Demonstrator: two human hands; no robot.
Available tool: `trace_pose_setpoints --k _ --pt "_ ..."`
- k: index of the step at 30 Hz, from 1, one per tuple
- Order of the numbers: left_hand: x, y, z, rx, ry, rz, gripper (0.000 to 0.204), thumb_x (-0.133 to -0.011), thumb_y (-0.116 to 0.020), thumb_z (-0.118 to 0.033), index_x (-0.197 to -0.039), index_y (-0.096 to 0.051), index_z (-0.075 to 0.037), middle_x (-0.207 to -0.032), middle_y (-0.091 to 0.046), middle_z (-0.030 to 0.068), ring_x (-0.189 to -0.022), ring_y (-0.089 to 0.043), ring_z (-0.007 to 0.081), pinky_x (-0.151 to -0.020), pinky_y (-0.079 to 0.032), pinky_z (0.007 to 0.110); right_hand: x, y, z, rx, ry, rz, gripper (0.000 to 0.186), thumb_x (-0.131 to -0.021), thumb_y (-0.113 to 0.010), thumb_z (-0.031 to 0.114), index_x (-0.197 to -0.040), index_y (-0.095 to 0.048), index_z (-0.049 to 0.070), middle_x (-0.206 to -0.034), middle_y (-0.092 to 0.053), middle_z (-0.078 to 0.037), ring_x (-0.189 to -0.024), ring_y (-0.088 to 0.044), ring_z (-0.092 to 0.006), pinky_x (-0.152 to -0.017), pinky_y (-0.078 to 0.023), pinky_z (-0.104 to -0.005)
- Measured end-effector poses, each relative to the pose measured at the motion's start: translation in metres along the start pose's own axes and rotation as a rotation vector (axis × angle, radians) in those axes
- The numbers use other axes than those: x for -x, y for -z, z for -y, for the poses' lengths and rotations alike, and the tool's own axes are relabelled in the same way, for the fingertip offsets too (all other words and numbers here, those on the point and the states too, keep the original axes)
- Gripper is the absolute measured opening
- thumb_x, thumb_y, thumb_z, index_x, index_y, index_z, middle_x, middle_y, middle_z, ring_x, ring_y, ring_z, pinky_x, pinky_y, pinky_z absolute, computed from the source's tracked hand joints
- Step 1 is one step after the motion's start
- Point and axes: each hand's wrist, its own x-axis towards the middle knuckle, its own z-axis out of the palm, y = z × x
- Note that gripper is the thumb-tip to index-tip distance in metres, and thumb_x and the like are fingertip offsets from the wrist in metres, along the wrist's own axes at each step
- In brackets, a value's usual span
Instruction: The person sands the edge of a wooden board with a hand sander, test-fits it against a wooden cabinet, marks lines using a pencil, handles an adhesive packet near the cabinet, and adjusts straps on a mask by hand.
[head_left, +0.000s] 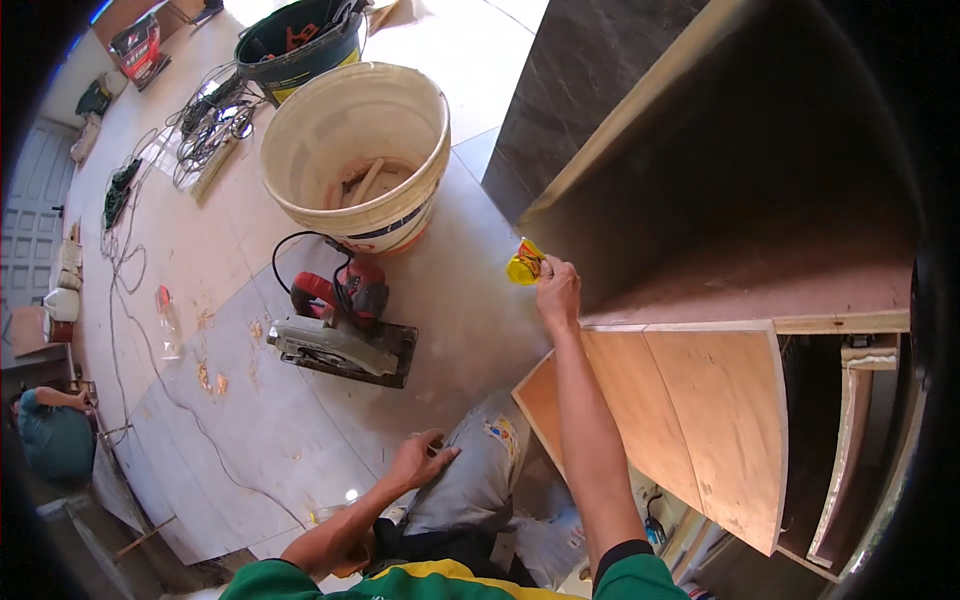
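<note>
My right hand is stretched out in front, its fingers closed on a small yellow packet with red markings. That packet sticks out past my fingertips over the tiled floor, beside the opening of a wooden cabinet. Close to my bent knee in grey trousers, my left hand has its fingers loosely bent and apart, with nothing visible in it. A red and grey circular saw lies on the floor ahead of my left hand.
Behind the saw stands a large cream bucket with wood scraps inside, and a dark bucket beyond it. Cables trail across the left floor near a clear bottle. A plywood panel leans by my right arm. Another person is far left.
</note>
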Motion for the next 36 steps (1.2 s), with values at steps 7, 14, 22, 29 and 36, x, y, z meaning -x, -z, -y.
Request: trace_pose_setpoints --k 7,14,22,29,36 --pt "-0.011 -0.004 -0.002 -0.059 -0.041 -0.009 0.043 -0.087 -0.070 -0.036 -0.104 -0.069 0.003 -0.093 -0.070 0.0238 -0.081 -0.070 0.0348 -0.074 -0.055 0.042 -0.014 -0.010 -0.022 0.150 -0.198 0.081 0.034 -0.089 -0.065 0.020 -0.117 -0.065 0.002 -0.112 -0.067 -0.025 -0.106 -0.063 -0.0424 -0.093 -0.049 -0.0489" --pt "-0.017 -0.003 -0.004 -0.126 -0.166 -0.038 0.038 -0.085 -0.071 -0.036 -0.103 -0.068 -0.002 -0.089 -0.070 0.0220 -0.080 -0.068 0.0362 -0.072 -0.054 0.045 0.016 0.018 -0.007 0.134 -0.144 0.065 0.047 -0.082 -0.072 0.022 -0.122 -0.060 0.001 -0.110 -0.066 -0.028 -0.107 -0.062 -0.0438 -0.093 -0.050 -0.0480" --pt "0.001 0.008 -0.010 -0.286 -0.249 0.002 0.036 -0.085 -0.070 -0.033 -0.103 -0.066 -0.002 -0.094 -0.069 0.0207 -0.084 -0.066 0.0373 -0.074 -0.052 0.045 0.191 0.090 0.018 -0.417 -0.201 0.040 0.039 -0.087 -0.071 0.024 -0.112 -0.062 -0.004 -0.101 -0.069 -0.024 -0.088 -0.072 -0.0320 -0.074 -0.056 -0.0395" --pt "0.058 0.063 -0.008 -0.505 -0.343 0.118 0.032 -0.084 -0.073 -0.028 -0.099 -0.066 -0.001 -0.091 -0.067 0.0225 -0.086 -0.064 0.0422 -0.076 -0.051 0.046 0.456 0.177 -0.040 -0.165 -0.641 -0.315 0.023 -0.092 -0.068 0.021 -0.096 -0.069 -0.002 -0.081 -0.069 -0.010 -0.080 -0.070 -0.0152 -0.068 -0.053 -0.0284" --pt "0.156 0.127 0.012 -1.099 -0.231 0.638 0.030 -0.084 -0.068 -0.032 -0.105 -0.072 -0.012 -0.089 -0.071 0.0165 -0.081 -0.069 0.0362 -0.074 -0.054 0.044 0.607 0.226 -0.047 -0.075 -0.935 -0.738 0.020 -0.091 -0.066 0.016 -0.092 -0.069 -0.003 -0.072 -0.066 -0.010 -0.065 -0.065 -0.0134 -0.061 -0.050 -0.0295"
